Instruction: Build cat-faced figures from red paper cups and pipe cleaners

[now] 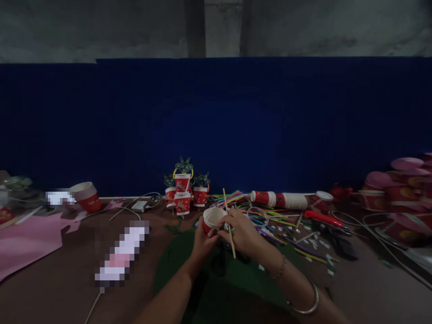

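My left hand (201, 240) is wrapped round a red and white paper cup (213, 218), its open mouth tipped toward me. In my right hand (241, 229) is a thin wooden chopstick (232, 243), pinched and slanting past the cup's right side. The fingertips of that hand also touch the cup's rim and wall. Under both hands lies a dark green round sheet (178, 270); a dark object on it, partly behind my wrists, is too dim to name. Beyond the cup stand red paper cups (182, 202) stacked and decorated with dark green animal-head cutouts (184, 166).
Colourful pipe cleaners (270, 218) and small white scraps spread to the right, near lying cups (292, 200) and a red-handled tool (324, 219). A cup stack (86, 197), pink paper (30, 243) and a cable (92, 308) are left. A blue partition (216, 121) rises behind.
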`<state>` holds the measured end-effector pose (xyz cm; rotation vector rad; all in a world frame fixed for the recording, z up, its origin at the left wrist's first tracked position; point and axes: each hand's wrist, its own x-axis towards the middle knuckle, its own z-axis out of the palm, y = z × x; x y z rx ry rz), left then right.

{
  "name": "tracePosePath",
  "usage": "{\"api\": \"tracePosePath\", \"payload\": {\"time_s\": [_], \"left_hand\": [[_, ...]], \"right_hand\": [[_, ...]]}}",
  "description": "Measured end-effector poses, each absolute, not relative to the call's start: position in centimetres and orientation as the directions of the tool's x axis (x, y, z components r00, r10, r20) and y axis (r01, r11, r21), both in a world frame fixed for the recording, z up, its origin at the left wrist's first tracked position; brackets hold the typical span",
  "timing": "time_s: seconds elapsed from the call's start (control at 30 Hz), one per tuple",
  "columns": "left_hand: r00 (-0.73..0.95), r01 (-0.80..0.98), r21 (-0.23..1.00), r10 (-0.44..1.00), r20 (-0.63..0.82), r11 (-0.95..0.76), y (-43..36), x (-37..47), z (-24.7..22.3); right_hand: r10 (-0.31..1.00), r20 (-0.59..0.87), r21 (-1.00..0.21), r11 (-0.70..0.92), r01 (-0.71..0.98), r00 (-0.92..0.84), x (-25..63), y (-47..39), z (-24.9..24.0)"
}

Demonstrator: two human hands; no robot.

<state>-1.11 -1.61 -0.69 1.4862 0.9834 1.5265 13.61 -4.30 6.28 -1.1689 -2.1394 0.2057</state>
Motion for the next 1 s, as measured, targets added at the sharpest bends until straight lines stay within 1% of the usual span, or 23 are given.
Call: {"api": "tracePosePath", "payload": {"time_s": [0.13,0.37,0.47,0.7,0.8,1.0], "left_hand": [[0.005,0.018,0.913,0.913,0.408,-0.408,-1.7,-1.1,-0.6],[0.035,0.004,0.906,0.905,0.423,-0.424,-1.8,-1.1,-0.6],[0.036,0.004,0.897,0.897,0.441,-0.442,-1.8,-1.0,-0.5],[0.021,0.019,0.91,0.91,0.414,-0.415,-1.6,-1.0,-0.6],[0.04,0.053,0.897,0.899,0.437,-0.438,-1.5,-1.1,-0.9],[0.074,0.114,0.885,0.892,0.446,-0.452,-1.3,-1.2,-1.4]], "right_hand": [[0.791,0.491,-0.443,0.588,0.676,-0.366,13.8,-4.2,6.2],[0.788,0.475,-0.442,0.598,0.669,-0.39,13.9,-4.1,6.1],[0.785,0.465,-0.424,0.603,0.675,-0.409,14.1,-4.2,6.3],[0.763,0.479,-0.388,0.628,0.675,-0.434,14.2,-4.5,6.8],[0.757,0.483,-0.347,0.628,0.697,-0.441,14.1,-4.6,7.0],[0.729,0.445,-0.214,0.65,0.729,-0.519,14.3,-4.5,7.3]]}}
